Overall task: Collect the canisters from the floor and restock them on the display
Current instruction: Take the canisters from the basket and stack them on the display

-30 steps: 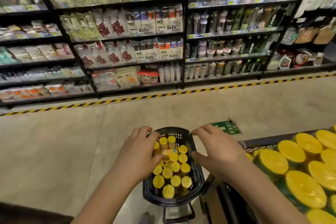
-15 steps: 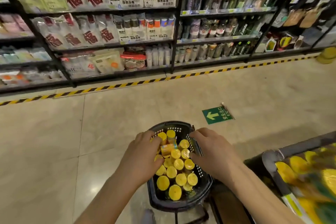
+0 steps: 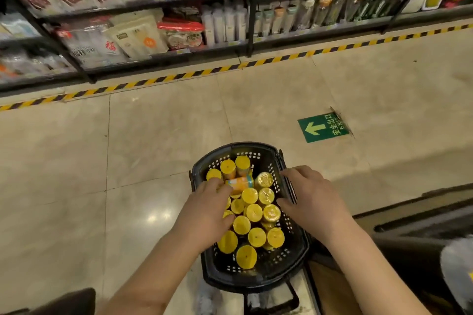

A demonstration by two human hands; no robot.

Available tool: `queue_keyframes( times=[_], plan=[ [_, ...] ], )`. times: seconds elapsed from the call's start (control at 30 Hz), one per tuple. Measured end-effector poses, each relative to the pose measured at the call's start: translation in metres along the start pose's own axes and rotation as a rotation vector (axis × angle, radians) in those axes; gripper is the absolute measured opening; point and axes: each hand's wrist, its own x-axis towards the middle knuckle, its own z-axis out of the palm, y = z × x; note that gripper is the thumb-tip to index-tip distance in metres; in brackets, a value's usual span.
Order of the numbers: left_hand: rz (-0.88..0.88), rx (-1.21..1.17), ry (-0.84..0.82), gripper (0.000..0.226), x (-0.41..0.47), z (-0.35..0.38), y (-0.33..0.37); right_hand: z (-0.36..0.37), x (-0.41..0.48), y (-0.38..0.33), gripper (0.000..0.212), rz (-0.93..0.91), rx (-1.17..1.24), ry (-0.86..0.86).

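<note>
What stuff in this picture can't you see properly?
All in the head view:
- Canisters beneath the left hand: hidden by it, so its grip is unclear.
- Basket, right rim: partly covered by the right hand.
- Canister labels: only yellow lids face up; the lying canister has blurred print.
- Display: cut off by the right edge, blurred.
- Shelf packets: writing mostly smeared.
</note>
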Motion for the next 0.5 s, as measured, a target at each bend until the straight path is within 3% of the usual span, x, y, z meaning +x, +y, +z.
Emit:
queue_keyframes(
  times=[0.5],
  plan=[
    [0.032, 0.060, -0.128, 0.062, 0.161, 0.175, -0.070, 0.196, 0.104, 0.070, 0.050, 0.071, 0.081, -0.048]
  ],
)
